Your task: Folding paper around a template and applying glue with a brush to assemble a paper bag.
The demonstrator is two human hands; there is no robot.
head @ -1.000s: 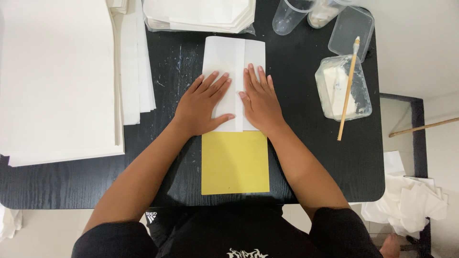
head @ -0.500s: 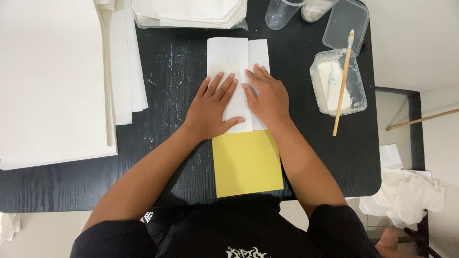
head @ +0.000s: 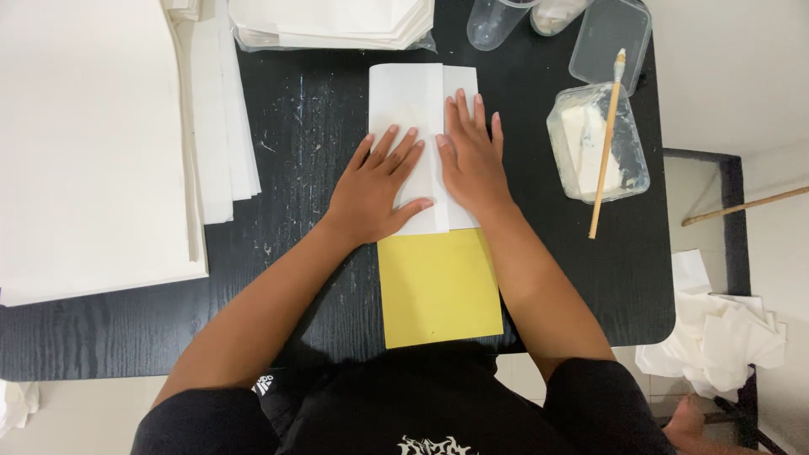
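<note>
A folded white paper (head: 409, 97) lies lengthwise on the black table (head: 320, 126), its near end overlapping a yellow card (head: 438, 286). My left hand (head: 377, 187) rests flat, fingers spread, on the left flap of the white paper. My right hand (head: 472, 160) presses flat on the right flap beside it, fingers pointing away from me. Neither hand grips anything. The paper's middle is hidden under both palms.
A large stack of white sheets (head: 93, 143) fills the left side. More white sheets (head: 329, 21) lie at the far edge. A clear tub of white paste (head: 597, 143) with a wooden brush (head: 605, 143) across it stands at the right, with a lid (head: 611, 42) and a clear cup (head: 493, 21) behind.
Both hands have slid a little farther up the white paper, staying flat on it. The view has shifted slightly.
</note>
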